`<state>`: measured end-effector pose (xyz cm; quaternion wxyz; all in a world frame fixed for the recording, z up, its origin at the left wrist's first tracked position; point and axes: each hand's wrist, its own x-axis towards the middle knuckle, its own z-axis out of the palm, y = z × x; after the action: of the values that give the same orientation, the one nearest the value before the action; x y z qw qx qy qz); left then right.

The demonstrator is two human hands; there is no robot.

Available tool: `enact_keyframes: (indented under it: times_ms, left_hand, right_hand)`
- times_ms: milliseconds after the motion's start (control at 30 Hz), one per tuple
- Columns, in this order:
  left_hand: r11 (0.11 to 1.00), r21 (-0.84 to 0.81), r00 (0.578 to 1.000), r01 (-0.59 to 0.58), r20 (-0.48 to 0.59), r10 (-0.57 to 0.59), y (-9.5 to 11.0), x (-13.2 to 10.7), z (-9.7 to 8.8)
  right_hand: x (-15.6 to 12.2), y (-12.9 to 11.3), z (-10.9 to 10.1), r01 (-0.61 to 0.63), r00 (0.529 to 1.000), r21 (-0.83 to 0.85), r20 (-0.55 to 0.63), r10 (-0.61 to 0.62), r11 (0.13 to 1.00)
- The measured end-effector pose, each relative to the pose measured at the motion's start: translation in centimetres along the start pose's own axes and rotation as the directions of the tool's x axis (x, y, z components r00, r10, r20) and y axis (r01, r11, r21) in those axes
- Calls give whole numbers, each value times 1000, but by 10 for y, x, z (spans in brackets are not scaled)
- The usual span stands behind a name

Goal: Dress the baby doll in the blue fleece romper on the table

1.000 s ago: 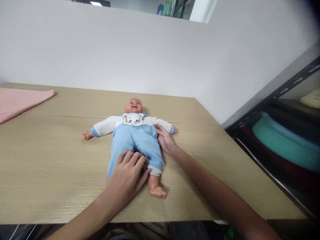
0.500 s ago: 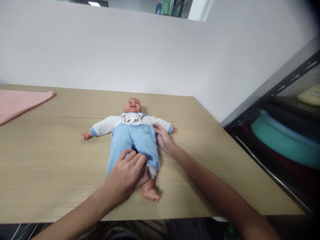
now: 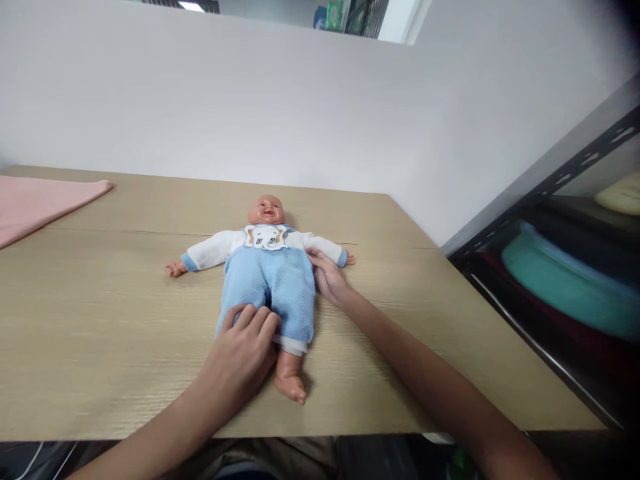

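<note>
A baby doll (image 3: 267,267) in a white top and light blue trousers lies on its back on the wooden table (image 3: 100,320), arms spread, head pointing away from me. My left hand (image 3: 239,360) rests over the doll's near trouser leg, fingers curled onto the blue fabric and hiding that leg. One bare foot (image 3: 290,385) sticks out beside it. My right hand (image 3: 327,279) presses against the doll's side, just below its sleeve, fingers against the cloth.
A pink cloth (image 3: 40,203) lies at the table's far left. A white wall (image 3: 250,100) stands behind the table. To the right is a dark metal shelf (image 3: 560,200) holding a teal item (image 3: 565,280).
My left hand has slid back and to the left along the doll's leg. The bare foot has shifted left and closer together with it. My right hand has stayed at the doll's side.
</note>
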<state>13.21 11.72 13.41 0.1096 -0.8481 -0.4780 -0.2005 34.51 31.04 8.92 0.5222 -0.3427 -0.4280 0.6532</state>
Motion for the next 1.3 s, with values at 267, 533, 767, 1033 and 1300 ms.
enact_keyframes:
  times_ms: [267,533,767,1033,1300]
  left_hand:
    - [993,-114,998,-43,-51,38,0,-16,-17]
    - [946,-325,1000,18,6,-17,-8,-18,-27]
    - [950,-307,996,65,-44,-83,-48,36,-33]
    - [963,-270,1000,-19,15,24,-79,128,7]
    - [949,-285,985,-132,71,159,-83,184,38]
  right_hand:
    - [1,2,-1,40,999,-39,-3,-40,998]
    - [0,0,-1,289,950,-267,-41,-311,919]
    - [3,-3,-9,386,889,-586,31,-457,712]
    - [-7,-29,-35,403,827,-827,147,-542,392]
    - [13,-49,-93,405,830,-911,331,-450,78]
